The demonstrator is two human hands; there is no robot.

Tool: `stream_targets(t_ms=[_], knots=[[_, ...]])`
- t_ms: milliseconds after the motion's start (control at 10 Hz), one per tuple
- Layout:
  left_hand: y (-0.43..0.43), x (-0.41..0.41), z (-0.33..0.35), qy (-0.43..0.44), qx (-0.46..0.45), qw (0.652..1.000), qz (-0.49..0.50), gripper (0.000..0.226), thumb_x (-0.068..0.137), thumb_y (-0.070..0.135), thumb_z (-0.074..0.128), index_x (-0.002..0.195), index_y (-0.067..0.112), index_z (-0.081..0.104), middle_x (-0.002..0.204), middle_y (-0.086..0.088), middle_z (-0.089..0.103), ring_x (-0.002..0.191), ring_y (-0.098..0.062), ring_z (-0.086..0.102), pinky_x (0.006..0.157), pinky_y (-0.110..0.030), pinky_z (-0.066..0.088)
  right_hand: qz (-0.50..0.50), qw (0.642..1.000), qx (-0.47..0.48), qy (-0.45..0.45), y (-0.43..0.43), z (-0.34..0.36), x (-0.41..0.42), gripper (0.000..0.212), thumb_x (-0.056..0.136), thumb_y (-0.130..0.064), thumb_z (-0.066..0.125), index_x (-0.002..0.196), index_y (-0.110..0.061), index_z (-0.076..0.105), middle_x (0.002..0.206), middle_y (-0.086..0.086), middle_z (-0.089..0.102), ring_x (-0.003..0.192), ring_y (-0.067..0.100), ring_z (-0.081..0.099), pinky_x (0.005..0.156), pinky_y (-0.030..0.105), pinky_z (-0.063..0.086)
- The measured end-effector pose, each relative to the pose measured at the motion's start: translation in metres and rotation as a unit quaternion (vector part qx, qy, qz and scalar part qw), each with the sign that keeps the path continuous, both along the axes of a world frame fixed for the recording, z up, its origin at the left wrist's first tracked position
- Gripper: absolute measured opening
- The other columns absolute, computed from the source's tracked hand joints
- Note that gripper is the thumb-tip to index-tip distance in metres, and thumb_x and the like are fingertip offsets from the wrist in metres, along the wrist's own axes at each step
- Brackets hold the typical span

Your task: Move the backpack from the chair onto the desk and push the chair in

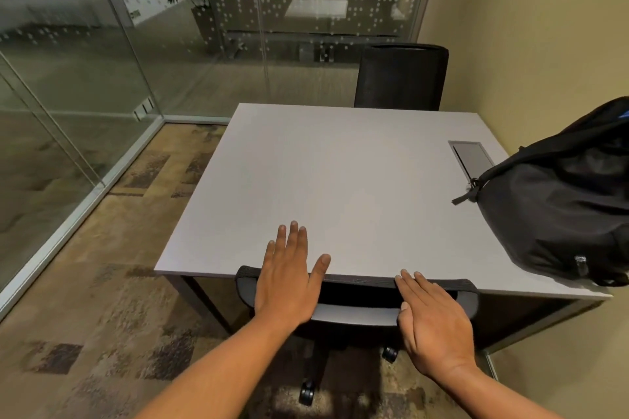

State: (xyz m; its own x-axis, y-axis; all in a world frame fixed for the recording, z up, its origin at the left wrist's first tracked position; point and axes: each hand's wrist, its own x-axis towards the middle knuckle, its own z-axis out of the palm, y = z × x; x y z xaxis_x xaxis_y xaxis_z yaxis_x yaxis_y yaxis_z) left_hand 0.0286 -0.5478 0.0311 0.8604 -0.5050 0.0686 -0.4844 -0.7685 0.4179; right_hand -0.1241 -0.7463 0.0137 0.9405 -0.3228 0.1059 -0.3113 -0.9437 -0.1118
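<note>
Pushing-in step, looked nearly finished. Left hand spread flat and wide, palm over the chair backrest top, fingers out over the near desk edge, holding nothing. Right hand flat too, fingers together, on the right part of the backrest, empty. Backrest top already tucked against the near desk edge, seat hidden under it. Best to press evenly with both palms, straight ahead, so the casters rolled true and no fingers got pinched at the edge. Backpack resting on the desk's right side, near the wall, slightly overhanging the near edge. Desktop pale grey, smooth, with a cable hatch at far right. Second chair at far side. Glass partition left and far, patterned carpet below.
</note>
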Motion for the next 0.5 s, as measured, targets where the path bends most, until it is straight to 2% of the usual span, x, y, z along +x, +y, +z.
stream_targets(t_ms=[100,200,300,400,500], knots=[[0.0,-0.003,0.001,-0.023,-0.002,0.999,-0.032,0.086,0.084,0.07,-0.016,0.154,0.021,-0.008,0.161,0.006,-0.017,0.143,-0.006,-0.024,0.117,-0.029,-0.012,0.01,1.0,-0.001,0.001,0.001,0.002,-0.003,0.054,0.097,-0.038,0.023,0.137,-0.015,0.051,0.144,-0.001,0.048,0.136,0.017,0.039,0.112,0.03,0.028],[-0.002,0.0,0.007,-0.05,0.022,0.997,-0.051,0.077,0.089,0.064,-0.009,0.151,0.02,-0.017,0.158,0.006,-0.027,0.141,-0.006,-0.03,0.117,-0.029,-0.014,0.029,0.999,0.032,-0.006,-0.002,0.007,-0.001,0.063,0.098,-0.049,0.009,0.147,-0.015,0.029,0.157,-0.002,0.017,0.146,0.014,0.01,0.116,0.029,0.015],[-0.006,-0.001,0.015,-0.078,0.047,0.994,-0.062,0.075,0.09,0.061,-0.005,0.15,0.019,-0.02,0.155,0.006,-0.032,0.14,-0.008,-0.032,0.119,-0.032,-0.011,0.04,0.998,0.056,-0.013,-0.008,0.016,0.009,0.067,0.094,-0.051,0.0,0.152,-0.017,0.012,0.158,-0.005,-0.001,0.146,0.011,-0.009,0.116,0.024,0.0],[-0.012,0.005,0.021,-0.106,0.051,0.991,-0.064,0.075,0.089,0.062,-0.013,0.149,0.019,-0.022,0.156,0.004,-0.03,0.142,-0.01,-0.03,0.118,-0.032,-0.011,0.021,0.997,0.04,-0.059,-0.015,0.023,0.025,0.065,0.096,-0.045,0.005,0.152,-0.013,0.016,0.16,0.0,0.005,0.147,0.015,-0.004,0.117,0.027,0.004],[-0.015,0.017,0.026,-0.151,0.05,0.986,-0.058,0.076,0.095,0.062,-0.005,0.154,0.013,-0.001,0.162,-0.004,-0.006,0.149,-0.02,-0.006,0.116,-0.035,0.001,0.025,0.997,0.007,-0.07,-0.018,0.039,0.042,0.057,0.099,-0.035,0.02,0.147,-0.008,0.032,0.157,0.008,0.025,0.145,0.021,0.017,0.114,0.029,0.012]])
